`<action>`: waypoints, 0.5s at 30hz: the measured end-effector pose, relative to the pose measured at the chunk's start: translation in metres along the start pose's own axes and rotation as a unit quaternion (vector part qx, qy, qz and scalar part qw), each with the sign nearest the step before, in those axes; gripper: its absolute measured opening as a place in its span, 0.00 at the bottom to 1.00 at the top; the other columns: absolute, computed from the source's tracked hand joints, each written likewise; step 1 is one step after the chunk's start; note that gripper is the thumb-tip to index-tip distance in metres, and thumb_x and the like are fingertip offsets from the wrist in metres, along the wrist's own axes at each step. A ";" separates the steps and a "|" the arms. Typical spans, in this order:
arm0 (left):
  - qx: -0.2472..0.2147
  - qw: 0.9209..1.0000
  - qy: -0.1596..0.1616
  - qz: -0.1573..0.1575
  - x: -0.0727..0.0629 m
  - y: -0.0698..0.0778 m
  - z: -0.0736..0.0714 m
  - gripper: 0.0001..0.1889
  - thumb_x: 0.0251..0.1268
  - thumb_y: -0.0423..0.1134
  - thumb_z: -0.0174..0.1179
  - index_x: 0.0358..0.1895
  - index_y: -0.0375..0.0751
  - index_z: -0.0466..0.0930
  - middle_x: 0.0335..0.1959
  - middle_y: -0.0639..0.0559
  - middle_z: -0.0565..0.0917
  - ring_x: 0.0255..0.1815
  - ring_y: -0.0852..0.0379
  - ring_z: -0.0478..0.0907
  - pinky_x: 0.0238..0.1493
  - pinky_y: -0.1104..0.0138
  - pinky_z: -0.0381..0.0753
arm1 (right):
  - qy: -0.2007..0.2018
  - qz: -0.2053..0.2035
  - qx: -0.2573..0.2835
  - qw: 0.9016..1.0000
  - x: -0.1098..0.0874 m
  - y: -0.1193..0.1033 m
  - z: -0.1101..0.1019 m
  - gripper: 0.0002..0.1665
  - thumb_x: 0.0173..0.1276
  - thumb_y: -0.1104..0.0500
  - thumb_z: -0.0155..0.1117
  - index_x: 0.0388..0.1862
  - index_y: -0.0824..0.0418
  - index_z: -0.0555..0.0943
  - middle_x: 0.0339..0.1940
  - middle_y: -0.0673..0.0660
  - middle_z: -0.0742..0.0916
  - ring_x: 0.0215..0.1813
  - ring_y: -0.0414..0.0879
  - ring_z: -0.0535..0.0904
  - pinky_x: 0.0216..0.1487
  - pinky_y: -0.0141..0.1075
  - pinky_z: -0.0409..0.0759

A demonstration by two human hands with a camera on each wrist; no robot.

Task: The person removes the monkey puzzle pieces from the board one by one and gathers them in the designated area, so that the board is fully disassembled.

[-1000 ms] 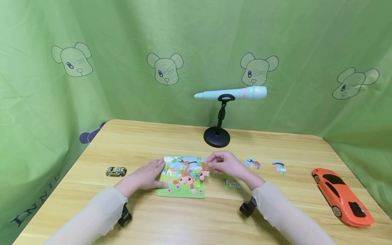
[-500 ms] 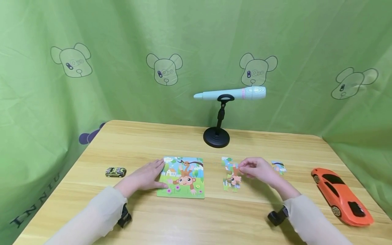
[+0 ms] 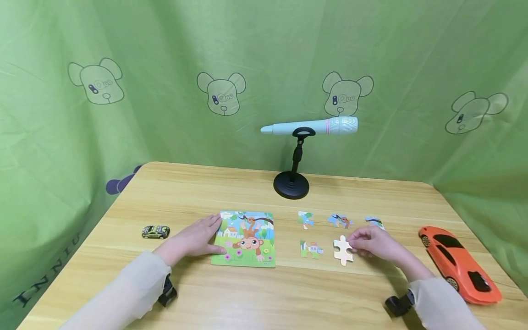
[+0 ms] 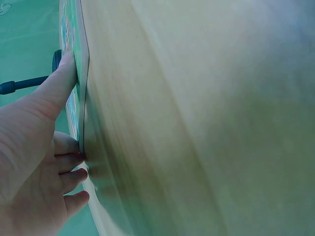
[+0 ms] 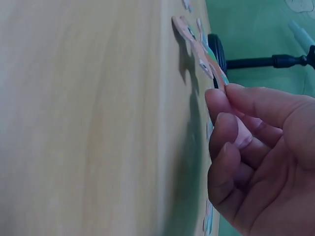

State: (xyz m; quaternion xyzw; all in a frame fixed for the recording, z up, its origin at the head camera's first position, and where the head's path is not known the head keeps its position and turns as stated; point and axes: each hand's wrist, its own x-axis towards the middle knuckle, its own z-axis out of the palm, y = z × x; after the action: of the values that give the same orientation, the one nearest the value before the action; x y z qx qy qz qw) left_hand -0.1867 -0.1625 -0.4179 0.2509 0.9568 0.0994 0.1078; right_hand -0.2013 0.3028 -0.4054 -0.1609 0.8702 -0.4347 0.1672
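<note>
The green curtain [image 3: 264,36], printed with 4 bear heads, hangs behind a wooden table [image 3: 243,298]. On the table, near the far edge, the black stand [image 3: 291,185] carries in its top clip a pale blue microphone [image 3: 309,126], which lies almost level. The orange toy car [image 3: 462,266] is at the right side.

The square picture board [image 3: 243,238], with a monkey on it, lies flat on the table, left of the middle. If it is a frame with separate pieces inside, I cannot tell. The left hand [image 3: 198,236] is spread wide: its thumb rests on the board and its other fingers are at the left edge. The right hand [image 3: 373,243] is narrow; thumb and finger pinch a puzzle piece [image 3: 343,250], tilted, and whether its lower end touches the table I cannot tell.

A small toy car [image 3: 156,232] stands to the left of the left hand. To the right of the board lie 4 loose pieces: upper left [image 3: 305,219], upper middle [image 3: 340,221], upper right [image 3: 374,222], partly covered by the right hand, and lower left [image 3: 311,250].
</note>
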 end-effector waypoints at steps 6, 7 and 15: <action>-0.005 1.000 0.003 0.007 -0.001 0.000 -0.001 0.48 0.57 0.62 0.55 0.68 0.26 0.52 0.70 0.35 0.52 0.69 0.40 0.49 0.68 0.53 0.48 | 0.006 0.027 -0.026 0.999 -0.004 0.010 -0.003 0.10 0.65 0.63 0.59 0.38 0.71 0.80 0.20 0.55 0.79 0.21 0.42 0.71 0.18 0.31 0.72; -0.006 1.000 0.003 0.008 -0.001 0.001 -0.001 0.48 0.57 0.62 0.56 0.68 0.25 0.52 0.70 0.34 0.52 0.69 0.40 0.49 0.68 0.53 0.49 | 0.006 0.030 -0.027 0.999 -0.004 0.010 -0.004 0.10 0.65 0.63 0.58 0.38 0.71 0.80 0.20 0.55 0.78 0.21 0.43 0.71 0.18 0.31 0.72; -0.008 1.000 0.003 0.007 -0.002 0.001 -0.002 0.48 0.57 0.62 0.56 0.68 0.26 0.52 0.70 0.34 0.51 0.69 0.40 0.49 0.68 0.52 0.49 | 0.007 0.042 -0.031 0.999 -0.002 0.012 -0.005 0.10 0.65 0.63 0.59 0.38 0.70 0.81 0.19 0.54 0.77 0.21 0.42 0.71 0.18 0.31 0.72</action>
State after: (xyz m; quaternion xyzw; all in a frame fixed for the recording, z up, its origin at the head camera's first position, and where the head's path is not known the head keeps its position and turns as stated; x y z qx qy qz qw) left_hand -0.1854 -0.1627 -0.4159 0.2568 0.9544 0.1088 0.1060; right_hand -0.2029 0.3141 -0.4124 -0.1262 0.8903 -0.4012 0.1745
